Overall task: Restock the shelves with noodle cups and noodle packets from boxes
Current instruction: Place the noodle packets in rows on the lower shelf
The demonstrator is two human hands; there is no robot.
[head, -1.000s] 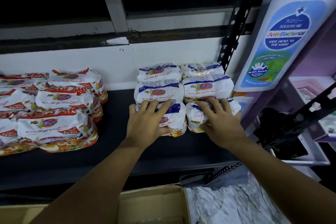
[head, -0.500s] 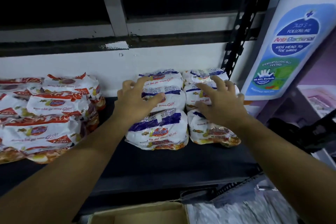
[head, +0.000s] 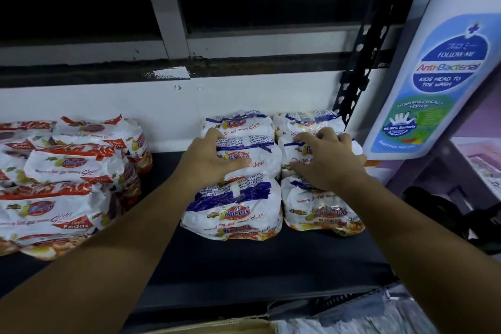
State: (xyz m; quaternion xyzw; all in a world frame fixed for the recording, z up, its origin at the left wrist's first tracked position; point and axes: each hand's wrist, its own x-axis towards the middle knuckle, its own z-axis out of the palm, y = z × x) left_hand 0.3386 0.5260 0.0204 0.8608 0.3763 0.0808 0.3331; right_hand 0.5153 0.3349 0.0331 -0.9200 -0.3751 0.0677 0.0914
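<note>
Two rows of white-and-blue noodle packets lie on the dark shelf (head: 244,266), running back to the white wall. My left hand (head: 208,156) rests with spread fingers on the middle packet of the left row (head: 260,160). My right hand (head: 325,160) presses on the middle packet of the right row (head: 292,152). In front of them lie the nearest left packet (head: 233,211) and the nearest right packet (head: 320,211). Neither hand grips a packet.
A stack of white-and-red noodle packets (head: 62,184) fills the shelf's left side. A tall anti-bacterial wash sign (head: 444,76) stands at the right beside a black slotted upright (head: 355,84). A cardboard box edge (head: 217,327) shows at the bottom.
Both hands moved from the nearest packets back onto the middle packets of each row. The view has drawn closer to the shelf.
</note>
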